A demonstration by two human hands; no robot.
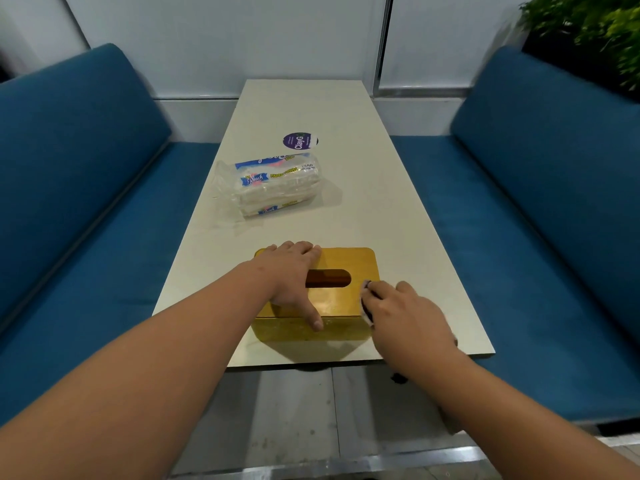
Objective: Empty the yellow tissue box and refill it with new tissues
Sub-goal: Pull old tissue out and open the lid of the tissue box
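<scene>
The yellow tissue box (346, 261) stands near the front edge of the white table (304, 109), and its dark slot shows no tissue. My left hand (291, 275) lies across the lid, with the fingers over the far left edge and the thumb hooked down the front face. My right hand (398, 313) is curled against the box's right end. A small white and dark thing shows at its fingertips, and I cannot tell what it is. A plastic pack of new tissues (273, 183), printed in blue, lies further back on the left side of the table.
A round purple sticker (300, 140) is on the table behind the pack. Blue padded benches (86, 202) run along both sides of the table. A green plant (595, 26) stands at the back right. Grey floor lies below the table's front edge.
</scene>
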